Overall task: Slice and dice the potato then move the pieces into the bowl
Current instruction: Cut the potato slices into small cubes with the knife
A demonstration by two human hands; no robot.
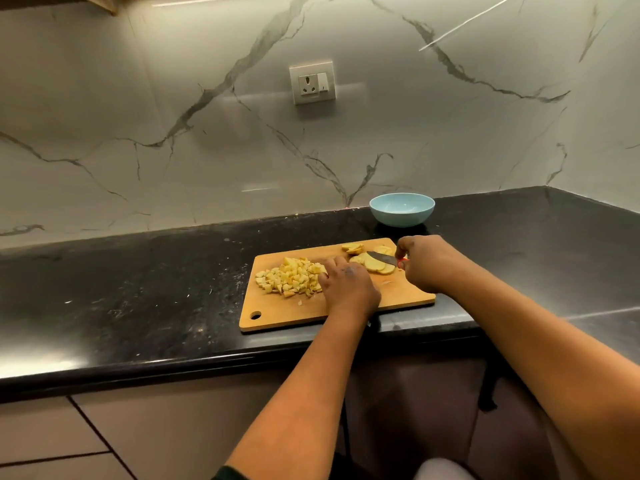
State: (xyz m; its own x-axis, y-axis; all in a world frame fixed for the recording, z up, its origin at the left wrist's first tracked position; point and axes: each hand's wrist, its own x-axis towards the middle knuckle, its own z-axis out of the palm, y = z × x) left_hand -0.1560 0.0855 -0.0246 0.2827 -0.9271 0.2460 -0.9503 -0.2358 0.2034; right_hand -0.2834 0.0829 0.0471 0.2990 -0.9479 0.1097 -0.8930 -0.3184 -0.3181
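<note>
A wooden cutting board (277, 317) lies on the black counter. A heap of diced potato (289, 277) covers its left half. Several round potato slices (375, 265) lie at its far right corner. My left hand (346, 285) rests on the board with its fingers against the right side of the diced heap. My right hand (424, 263) grips a knife (382, 258) with a red handle, and the blade lies over the slices. A light blue bowl (401, 209) stands behind the board, and I see nothing in it.
The black counter (138, 289) runs left and right of the board, up to a marble wall with a socket (312, 83). The counter's front edge passes just below the board. Cabinet fronts lie beneath it.
</note>
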